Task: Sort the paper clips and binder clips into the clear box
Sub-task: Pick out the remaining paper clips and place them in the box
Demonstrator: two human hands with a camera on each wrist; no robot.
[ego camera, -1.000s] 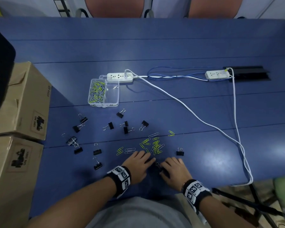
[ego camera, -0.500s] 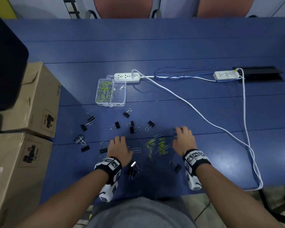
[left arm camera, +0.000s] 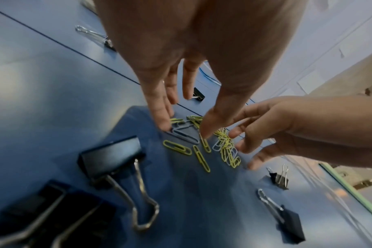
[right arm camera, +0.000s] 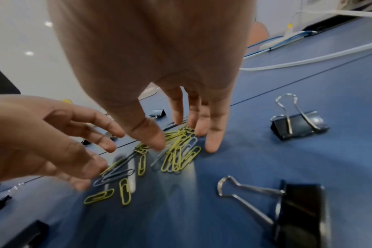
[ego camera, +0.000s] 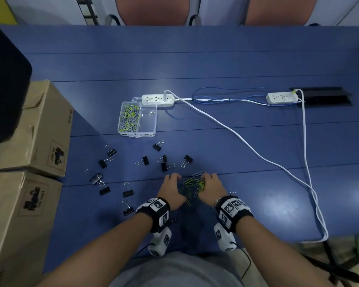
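Note:
Yellow and grey paper clips [ego camera: 192,186] lie in a loose pile near the front of the blue table [ego camera: 216,59]. My left hand [ego camera: 171,187] and right hand [ego camera: 210,183] flank the pile with their fingers stretched out. In the left wrist view the left hand [left arm camera: 185,129] touches the paper clips [left arm camera: 200,151] with its fingertips. The right hand [right arm camera: 184,142] rests its fingertips against the paper clips [right arm camera: 176,157]. Black binder clips [ego camera: 145,160] are scattered to the left and beyond the hands. The clear box [ego camera: 151,121] stands further back, with paper clips in its left compartment.
Two cardboard boxes [ego camera: 39,129] stand at the table's left edge. A white power strip [ego camera: 158,100] sits right behind the clear box, and its white cable [ego camera: 257,154] runs across the right half of the table. Binder clips [right arm camera: 299,124] lie close beside my right hand.
Both hands went from the front edge out to either side of the pile, then drew inward. The paper clips now lie in a tighter heap between them.

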